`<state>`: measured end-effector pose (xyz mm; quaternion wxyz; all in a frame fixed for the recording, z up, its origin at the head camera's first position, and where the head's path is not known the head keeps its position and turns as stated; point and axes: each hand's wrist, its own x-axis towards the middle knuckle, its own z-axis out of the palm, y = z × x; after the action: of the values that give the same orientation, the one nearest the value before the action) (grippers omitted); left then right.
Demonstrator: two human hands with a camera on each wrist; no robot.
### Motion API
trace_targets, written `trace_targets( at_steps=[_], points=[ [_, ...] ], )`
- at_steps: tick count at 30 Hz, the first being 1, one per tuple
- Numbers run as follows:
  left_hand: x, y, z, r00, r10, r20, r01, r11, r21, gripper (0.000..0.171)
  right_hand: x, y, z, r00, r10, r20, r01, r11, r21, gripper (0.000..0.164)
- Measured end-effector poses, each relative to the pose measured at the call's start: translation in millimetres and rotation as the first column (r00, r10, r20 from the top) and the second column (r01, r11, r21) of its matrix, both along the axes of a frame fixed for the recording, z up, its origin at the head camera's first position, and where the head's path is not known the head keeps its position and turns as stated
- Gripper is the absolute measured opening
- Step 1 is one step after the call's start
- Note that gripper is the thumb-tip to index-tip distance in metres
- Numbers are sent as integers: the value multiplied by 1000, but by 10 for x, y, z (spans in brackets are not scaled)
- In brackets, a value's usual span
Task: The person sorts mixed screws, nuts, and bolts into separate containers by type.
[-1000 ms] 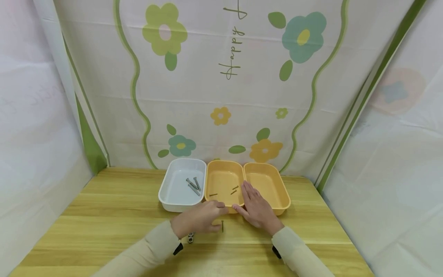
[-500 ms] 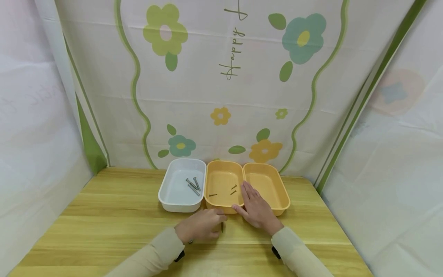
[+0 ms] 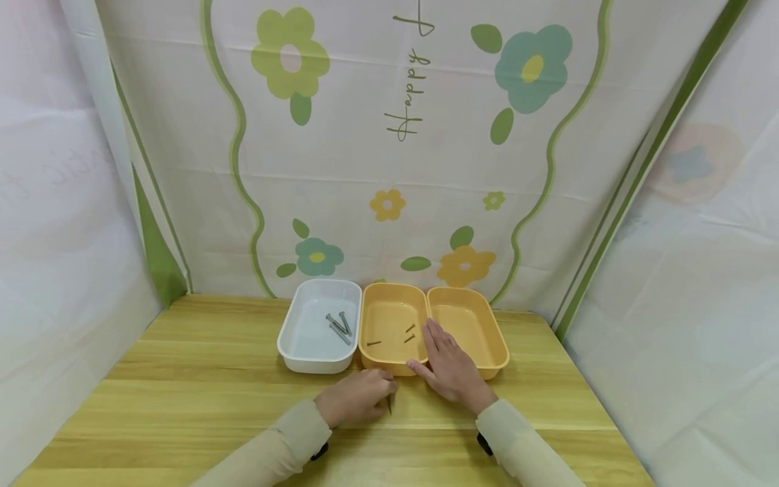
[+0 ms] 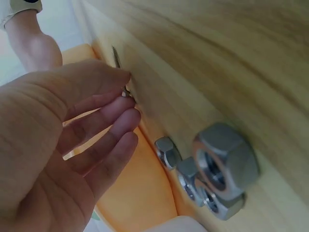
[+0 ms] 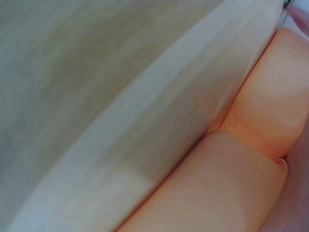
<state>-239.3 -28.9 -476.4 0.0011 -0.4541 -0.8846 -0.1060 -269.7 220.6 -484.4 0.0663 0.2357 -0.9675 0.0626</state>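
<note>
My left hand (image 3: 358, 396) is on the table just in front of the middle yellow tray (image 3: 394, 368). Its thumb and index finger pinch a small screw (image 4: 116, 57) near the head, as the left wrist view shows; the pointed end sticks out past the thumb. Beside that hand sit several steel hex nuts (image 4: 227, 159), which the hand hides in the head view. My right hand (image 3: 453, 372) lies with straight fingers over the adjoining rims of the middle and right yellow trays (image 3: 499, 352). Three small screws (image 3: 410, 338) lie inside the middle tray.
At the left of the row stands a white tray (image 3: 291, 338) with three long bolts (image 3: 341, 331) in it. All the trays stand side by side on the wooden table (image 3: 213, 392). Behind them hangs a flowered cloth (image 3: 341, 162), with more cloth at both sides.
My left hand has drawn back slightly from the tray's front and come down to the screw on the table, now pinching it. The right hand has stayed on the rims.
</note>
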Motion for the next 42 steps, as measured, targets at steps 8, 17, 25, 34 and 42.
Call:
trace_targets(
  at_steps=[8,17,25,34,42],
  points=[
    [-31,-39,-19,999,-36,12,35,999,27,36,-9,-6,-27,1000,4,2,-4,1000,2,91],
    [20,-101,200,999,-40,-21,41,999,5,32,-12,-3,-22,1000,0,-8,0,1000,4,92],
    [-6,-150,348,999,-29,-32,30,999,14,28,-7,0,-18,1000,-1,-2,1,1000,7,92],
    [-136,-235,449,993,10,-121,-9,1000,6,25,3,0,-44,1000,-3,-9,3,1000,-8,91],
    [-248,-244,564,995,43,-94,-40,998,41,20,1,0,-38,1000,-4,-14,4,1000,3,91]
  ],
)
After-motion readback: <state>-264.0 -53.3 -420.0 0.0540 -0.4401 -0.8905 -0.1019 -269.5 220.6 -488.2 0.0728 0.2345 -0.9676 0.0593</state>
